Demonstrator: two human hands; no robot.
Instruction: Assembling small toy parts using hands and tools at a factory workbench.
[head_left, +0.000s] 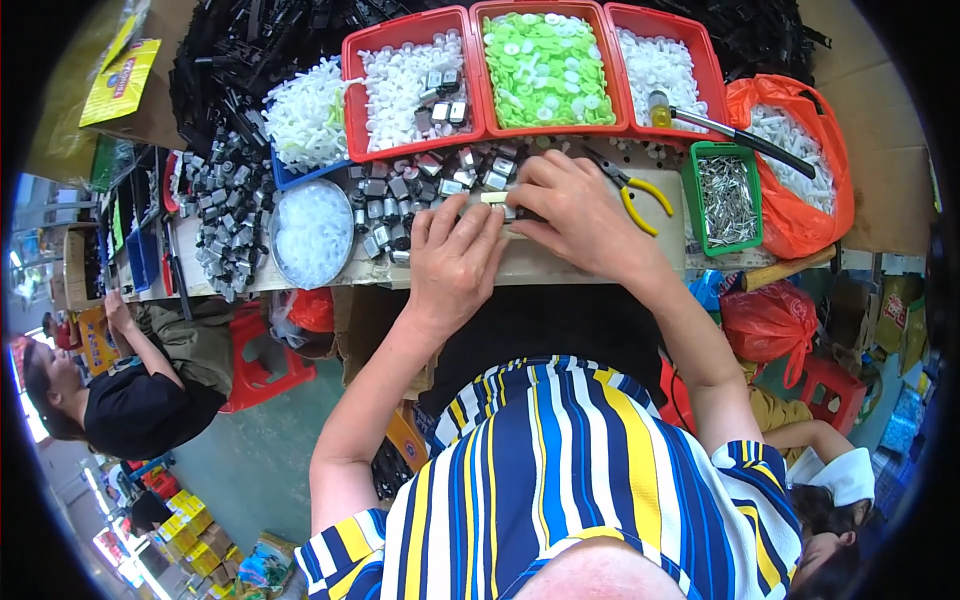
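Note:
My left hand (455, 258) and my right hand (578, 215) meet over the bench in front of the pile of small metal motors (397, 188). Fingers of my left hand are bent together at a small pale plastic piece (493, 197) with a bit of metal beside it. My right fingers are curled in a pinch at the same spot; a dark bit shows under them, but what they grip is mostly hidden. Just right of that hand lie yellow-handled pliers (642, 205).
Red bins (352, 100) of white and green plastic parts line the back. A clear bowl (312, 232) sits left, a green basket (690, 190) of metal pins right. A hammer (755, 143) rests across the right bin and orange bag (838, 190). Co-workers sit on both sides.

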